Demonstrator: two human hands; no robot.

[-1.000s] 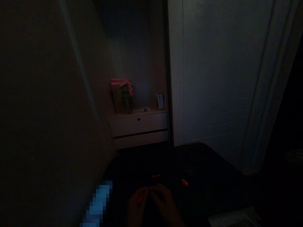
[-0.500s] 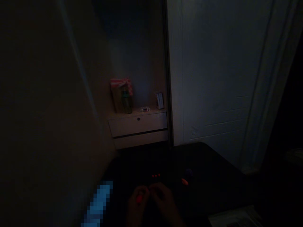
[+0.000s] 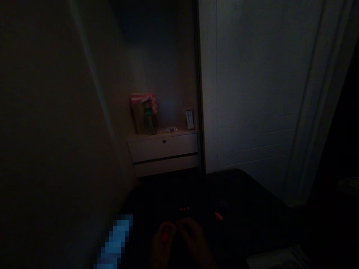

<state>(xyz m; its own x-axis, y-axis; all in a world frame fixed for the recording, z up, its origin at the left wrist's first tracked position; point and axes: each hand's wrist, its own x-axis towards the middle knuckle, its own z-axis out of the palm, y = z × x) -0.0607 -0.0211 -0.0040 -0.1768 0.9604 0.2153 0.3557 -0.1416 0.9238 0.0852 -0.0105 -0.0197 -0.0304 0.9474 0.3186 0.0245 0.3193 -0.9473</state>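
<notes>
Single head-worn view, looking forward and down over a dark tabletop (image 3: 252,220), drawers (image 3: 165,147) farther off

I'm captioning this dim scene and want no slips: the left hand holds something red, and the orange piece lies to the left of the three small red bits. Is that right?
Not quite: the side is wrong. The head view shows the orange piece to the right of the three small red bits. The left hand does hold something red.
</notes>
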